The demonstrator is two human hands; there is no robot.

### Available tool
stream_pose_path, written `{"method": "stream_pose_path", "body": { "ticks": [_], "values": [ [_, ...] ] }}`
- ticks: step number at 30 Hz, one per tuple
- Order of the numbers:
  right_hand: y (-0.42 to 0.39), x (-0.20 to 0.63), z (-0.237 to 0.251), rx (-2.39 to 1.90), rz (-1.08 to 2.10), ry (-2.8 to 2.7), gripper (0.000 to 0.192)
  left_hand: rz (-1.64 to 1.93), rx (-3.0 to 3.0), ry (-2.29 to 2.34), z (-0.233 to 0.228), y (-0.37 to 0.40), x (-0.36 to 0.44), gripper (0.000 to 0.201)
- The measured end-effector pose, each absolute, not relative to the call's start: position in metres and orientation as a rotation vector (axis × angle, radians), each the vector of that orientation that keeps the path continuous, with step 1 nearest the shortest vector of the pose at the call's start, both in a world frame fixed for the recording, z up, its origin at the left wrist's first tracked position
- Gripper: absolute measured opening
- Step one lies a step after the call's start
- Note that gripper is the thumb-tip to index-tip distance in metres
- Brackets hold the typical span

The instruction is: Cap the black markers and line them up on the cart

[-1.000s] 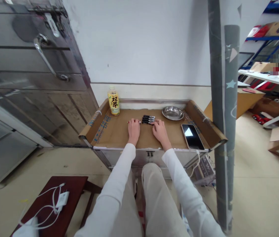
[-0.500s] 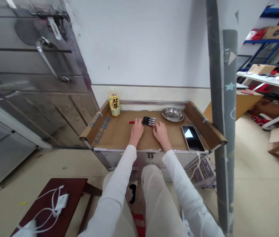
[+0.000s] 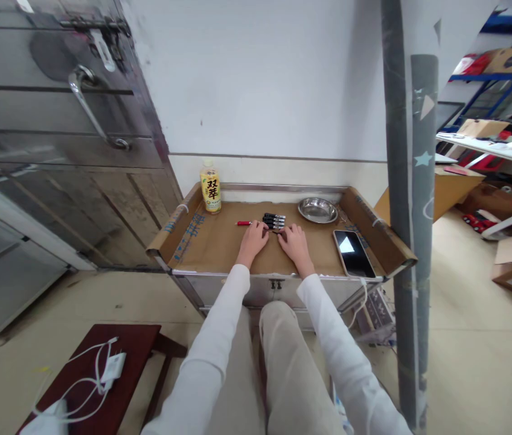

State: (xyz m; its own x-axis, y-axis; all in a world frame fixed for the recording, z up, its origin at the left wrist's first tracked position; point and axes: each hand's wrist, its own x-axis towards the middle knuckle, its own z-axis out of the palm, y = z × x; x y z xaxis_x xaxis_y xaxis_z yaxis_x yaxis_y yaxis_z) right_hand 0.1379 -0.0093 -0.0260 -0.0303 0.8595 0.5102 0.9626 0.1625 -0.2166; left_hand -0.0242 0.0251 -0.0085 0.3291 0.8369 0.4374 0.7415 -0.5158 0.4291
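A row of black marker pens (image 3: 274, 219) lies on the cardboard-lined metal cart (image 3: 211, 248). Left of them lies a red pen (image 3: 244, 223). My left hand (image 3: 255, 239) rests on the cardboard with its fingertips at the near end of the black pens. My right hand (image 3: 294, 239) lies just right of it, fingers reaching toward the same pens. A thin dark pen seems to lie between the two hands' fingertips; whether either hand grips it is too small to tell.
A yellow-labelled drink bottle (image 3: 210, 187) stands at the cart's back left. A steel dish (image 3: 317, 209) sits at the back right, a phone (image 3: 352, 252) at the front right. A grey post (image 3: 407, 211) rises right of the cart. A red stool (image 3: 97, 374) holds chargers.
My left hand has slid right toward the black pens, uncovering the red pen. The right hand has barely shifted.
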Motion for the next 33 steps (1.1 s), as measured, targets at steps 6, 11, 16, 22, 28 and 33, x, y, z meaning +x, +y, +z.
{"method": "stream_pose_path", "body": {
  "ticks": [6, 11, 16, 22, 28, 33],
  "values": [
    [-0.0093, 0.1378, -0.0245, -1.687, -0.199, -1.938, 0.020, 0.911, 2.447, 1.381, -0.0096, 0.0263, -0.0254, 0.014],
    [-0.0085, 0.1378, -0.0240, -1.620, -0.163, -1.958, 0.022, 0.896, 2.482, 1.285, -0.0093, 0.0259, -0.0268, 0.011],
    [-0.0079, 0.1389, -0.0229, -1.534, -0.114, -2.016, 0.019, 0.902, 2.490, 1.243, -0.0107, 0.0276, -0.0279, 0.009],
    [-0.0075, 0.1392, -0.0231, -1.512, -0.101, -2.028, 0.018, 0.880, 2.438, 1.193, -0.0090, 0.0256, -0.0281, 0.011],
    [-0.0072, 0.1406, -0.0230, -1.568, -0.156, -1.978, 0.021, 0.923, 2.547, 1.234, -0.0043, 0.0231, -0.0233, 0.028],
    [-0.0087, 0.1436, -0.0222, -1.598, -0.168, -1.811, 0.028, 0.829, 2.618, 1.297, -0.0057, 0.0225, -0.0221, 0.033]
  ]
}}
